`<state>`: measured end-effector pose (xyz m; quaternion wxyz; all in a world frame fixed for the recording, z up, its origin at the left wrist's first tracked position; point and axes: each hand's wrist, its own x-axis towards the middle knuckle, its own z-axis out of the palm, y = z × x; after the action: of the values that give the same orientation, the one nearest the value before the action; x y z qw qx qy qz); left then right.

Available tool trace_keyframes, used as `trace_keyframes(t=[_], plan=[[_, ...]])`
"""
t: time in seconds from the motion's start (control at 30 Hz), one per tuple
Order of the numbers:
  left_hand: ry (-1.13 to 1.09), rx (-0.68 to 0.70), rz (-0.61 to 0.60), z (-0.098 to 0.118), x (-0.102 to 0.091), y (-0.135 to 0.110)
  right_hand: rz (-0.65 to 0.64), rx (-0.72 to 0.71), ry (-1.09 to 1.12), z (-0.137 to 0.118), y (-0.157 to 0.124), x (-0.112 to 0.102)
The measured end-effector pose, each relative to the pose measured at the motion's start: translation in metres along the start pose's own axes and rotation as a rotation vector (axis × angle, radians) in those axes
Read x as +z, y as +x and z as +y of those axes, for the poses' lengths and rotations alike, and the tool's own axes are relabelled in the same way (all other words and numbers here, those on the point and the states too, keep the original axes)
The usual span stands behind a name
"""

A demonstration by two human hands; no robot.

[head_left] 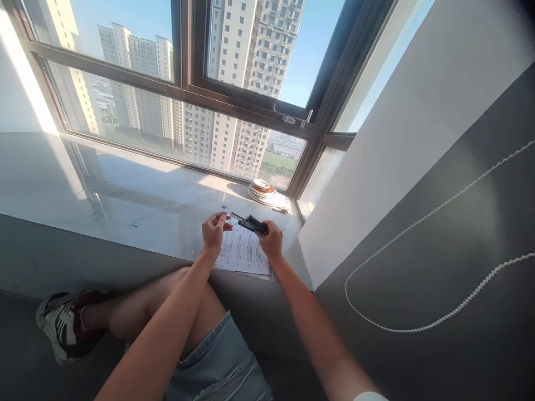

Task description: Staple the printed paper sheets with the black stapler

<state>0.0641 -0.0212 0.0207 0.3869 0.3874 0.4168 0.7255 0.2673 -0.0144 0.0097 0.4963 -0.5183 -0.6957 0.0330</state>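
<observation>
Over the printed sheets of paper (240,249), my right hand (271,239) grips a black stapler (253,224) by its back end, where a bit of red shows. The stapler looks opened, with a thin metal part pointing left. My left hand (214,229) is close to that tip, thumb and index finger pinched together. Whatever lies between those fingers is too small to make out. A small dark piece (224,207) rests on the sill just beyond my left fingers.
A stack of round plates or coils (262,192) sits by the window on the glossy sill (167,206). Tiny dark bits (136,225) lie scattered at left. A white bead chain (401,329) hangs at right, past the white wall edge (334,223). My bent leg is below.
</observation>
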Motion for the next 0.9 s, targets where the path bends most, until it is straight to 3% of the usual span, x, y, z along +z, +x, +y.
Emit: trace_keyframes(t=[0.2,0.67,0.9], plan=[[0.041,0.037,-0.085,0.002,0.002,-0.004,-0.151,0.117,-0.104,-0.002,-0.001,-0.001],[0.183,0.086,-0.334,-0.012,0.007,-0.005,-0.251,0.083,-0.148,-0.001,-0.001,0.003],[0.184,0.071,-0.397,-0.006,0.006,-0.01,-0.063,-0.234,0.098,-0.014,-0.002,-0.011]])
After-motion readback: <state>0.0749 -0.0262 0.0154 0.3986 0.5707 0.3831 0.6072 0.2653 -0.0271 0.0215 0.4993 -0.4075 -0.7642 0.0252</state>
